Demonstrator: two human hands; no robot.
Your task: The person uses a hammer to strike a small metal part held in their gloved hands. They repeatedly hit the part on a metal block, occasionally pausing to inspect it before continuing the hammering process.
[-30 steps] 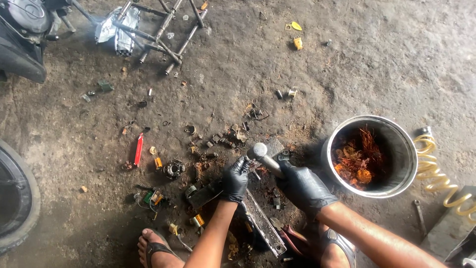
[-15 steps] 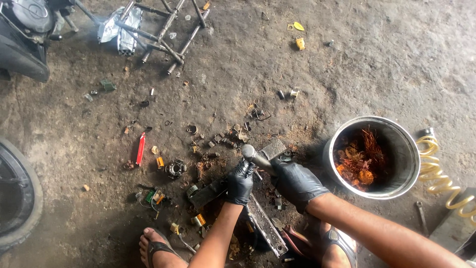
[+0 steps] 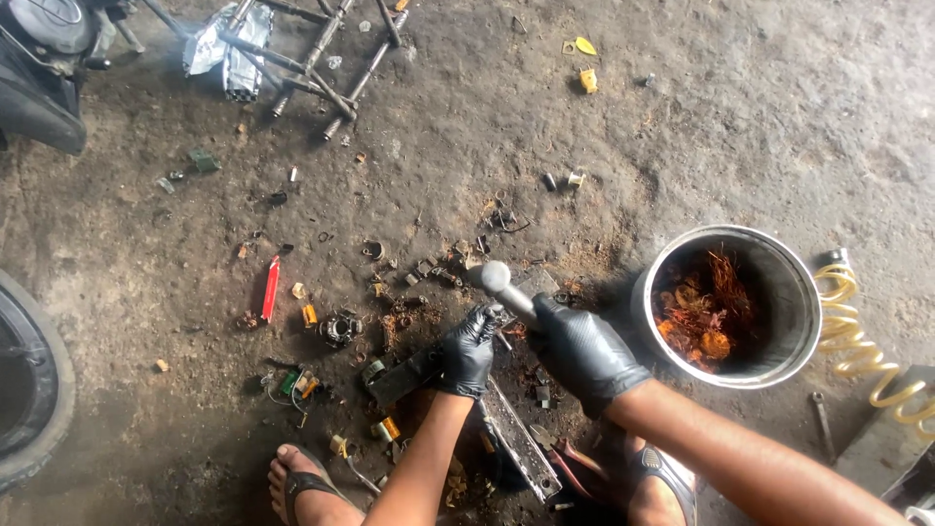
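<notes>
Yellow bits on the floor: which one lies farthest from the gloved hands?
The flat yellow piece at the top edge, just above the small yellow block; the other yellow bits lie by the left hand.

Perhaps a crumpled silver foil wrapper (image 3: pixel 226 49), top left.

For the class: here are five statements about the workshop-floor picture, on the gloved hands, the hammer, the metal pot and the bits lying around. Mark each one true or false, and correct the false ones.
1. Both hands wear black gloves. True: the left hand and the right hand are both gloved.
2. The right hand grips a hammer. True.
3. The metal pot is empty. False: it holds reddish-orange wire scrap.
4. The red tool lies inside the pot. False: it lies on the floor, left of the hands.
5. The yellow coiled hose lies right of the pot. True.
</notes>
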